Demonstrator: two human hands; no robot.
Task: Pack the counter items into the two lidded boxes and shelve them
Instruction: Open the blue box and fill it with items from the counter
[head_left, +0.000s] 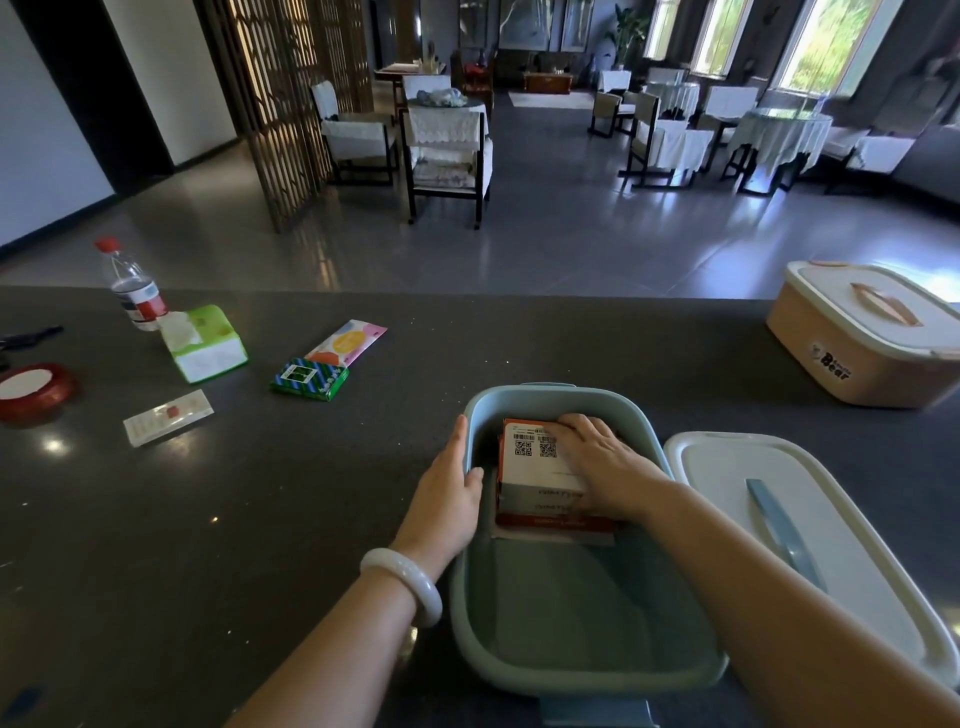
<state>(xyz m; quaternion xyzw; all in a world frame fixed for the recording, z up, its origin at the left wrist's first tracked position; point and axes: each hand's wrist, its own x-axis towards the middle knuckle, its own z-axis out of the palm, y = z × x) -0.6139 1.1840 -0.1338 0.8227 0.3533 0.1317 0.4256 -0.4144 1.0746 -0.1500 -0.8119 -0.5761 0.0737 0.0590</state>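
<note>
The right hand (592, 457) lies flat, fingers spread, on the cartons (540, 486) in the far end of the open blue box (587, 670). The left hand (449, 483) grips the box's rim at 9 o'clock. Its lid (737, 483) lies at 3 o'clock; the closed tan box (862, 332) sits at 2. At 10 o'clock lie a green packet (309, 378), pink pouch (347, 343), tissues (205, 343), bottle (134, 288) and sachet (167, 418).

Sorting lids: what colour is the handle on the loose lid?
Blue handle on a white lid, head view.
</note>
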